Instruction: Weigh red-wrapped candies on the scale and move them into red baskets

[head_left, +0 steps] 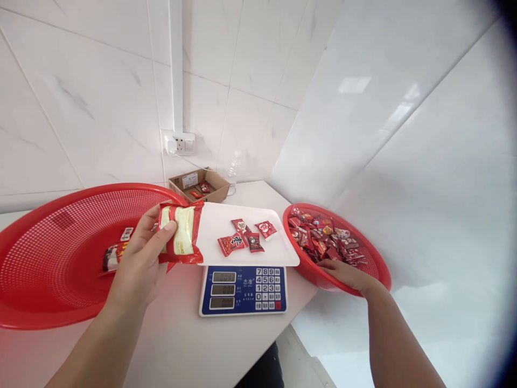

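My left hand (139, 258) is closed round a red and cream snack bag (180, 233), held on its side over the left edge of the white scale tray (226, 218). Several small red candy packets (242, 237) lie on that tray, above the blue scale (243, 290). My right hand (347, 275) reaches into the red basket (382, 272) on the right, its fingers down among the red candies (325, 240); whether they grip one is hidden.
A large red mesh basket (52, 253) at the left holds a couple of packets. A small cardboard box (200, 186) and a clear bottle (233, 170) stand at the back by the tiled wall with a socket (180, 143).
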A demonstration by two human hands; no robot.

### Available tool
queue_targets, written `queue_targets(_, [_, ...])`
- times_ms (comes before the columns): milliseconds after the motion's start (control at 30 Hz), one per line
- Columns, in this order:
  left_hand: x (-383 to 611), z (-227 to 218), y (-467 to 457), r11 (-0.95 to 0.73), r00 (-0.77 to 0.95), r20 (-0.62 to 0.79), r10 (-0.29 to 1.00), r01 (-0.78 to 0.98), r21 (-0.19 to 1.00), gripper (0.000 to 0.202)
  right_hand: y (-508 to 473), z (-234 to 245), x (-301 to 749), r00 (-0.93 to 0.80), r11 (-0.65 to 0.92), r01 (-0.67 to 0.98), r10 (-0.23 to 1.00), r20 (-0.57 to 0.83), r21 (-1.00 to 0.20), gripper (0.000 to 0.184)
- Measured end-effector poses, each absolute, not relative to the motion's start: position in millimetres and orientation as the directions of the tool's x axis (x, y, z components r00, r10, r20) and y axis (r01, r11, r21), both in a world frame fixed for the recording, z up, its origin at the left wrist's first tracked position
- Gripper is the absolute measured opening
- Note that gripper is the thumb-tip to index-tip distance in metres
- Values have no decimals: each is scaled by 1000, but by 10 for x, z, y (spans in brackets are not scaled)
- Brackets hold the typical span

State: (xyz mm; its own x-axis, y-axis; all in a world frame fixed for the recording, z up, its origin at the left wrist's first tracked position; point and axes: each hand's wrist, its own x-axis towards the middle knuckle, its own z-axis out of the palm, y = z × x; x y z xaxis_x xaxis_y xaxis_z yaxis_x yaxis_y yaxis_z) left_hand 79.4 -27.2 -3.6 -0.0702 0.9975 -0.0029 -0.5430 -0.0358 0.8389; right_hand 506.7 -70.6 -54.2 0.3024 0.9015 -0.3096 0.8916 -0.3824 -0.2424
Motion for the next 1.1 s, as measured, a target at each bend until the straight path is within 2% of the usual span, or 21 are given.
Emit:
queue_targets(133, [795,-44,-267,-33,-58,2,998,-545,838,38,-685,-518,5047,247,-404,863,862,-442,-304,42])
queue_targets(367, [796,-56,-272,-43,-61,12,998,-532,846,39,-701,-492,5031,222,-386,859,873,-435,-335,36])
queue_targets(700, [788,-59,-264,-46,-37,31,999,-543,839,33,-749,-464,4995,235,-381,854,890,-392,-354,44])
queue_targets(900, [793,-48,-266,-44,-29,34,999,-534,844,35,-836,-462,5063,266,-418,763,898,-351,-493,57])
queue_targets(1033, [798,-68,-262,-53,-41,38,998,-507,860,38,-853,-475,5110,197,-375,738,915,-352,-561,56])
queue_targets(1100, [797,-78,-259,-54,-40,39,998,-497,866,39,-867,-479,5113,166,-362,681,923,-348,-636,55])
